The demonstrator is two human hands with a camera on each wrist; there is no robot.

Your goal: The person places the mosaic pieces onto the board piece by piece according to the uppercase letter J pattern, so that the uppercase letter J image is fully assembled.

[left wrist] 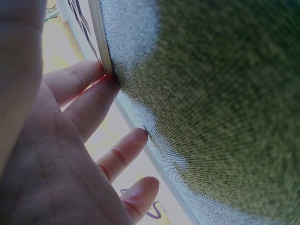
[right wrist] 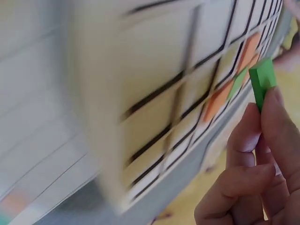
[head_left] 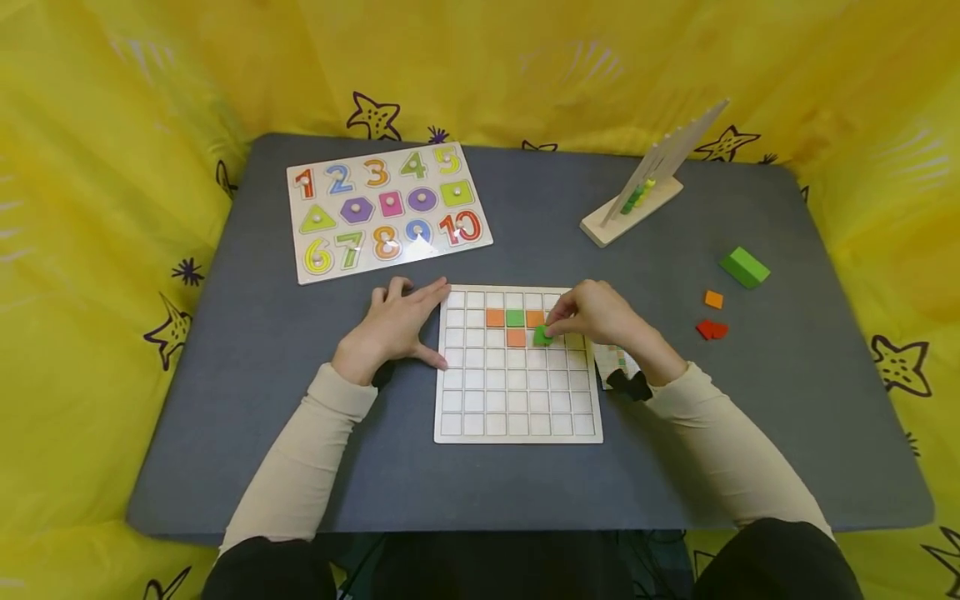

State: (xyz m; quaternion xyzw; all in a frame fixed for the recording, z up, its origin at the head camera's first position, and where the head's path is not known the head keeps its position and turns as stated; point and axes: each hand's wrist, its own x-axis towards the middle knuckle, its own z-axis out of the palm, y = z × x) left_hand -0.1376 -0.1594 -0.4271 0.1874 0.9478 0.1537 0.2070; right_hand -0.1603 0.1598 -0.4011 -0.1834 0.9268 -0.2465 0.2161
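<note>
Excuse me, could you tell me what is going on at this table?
A person is working with coloured tiles on a white grid board. The right hand pinches a green tile over the grid, while the left hand is at the board's left edge. Three orange tiles and another green one already lie in squares; loose orange and red pieces lie to the right.

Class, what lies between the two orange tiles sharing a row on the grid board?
A green tile lies between those orange tiles, in the head view.
</note>
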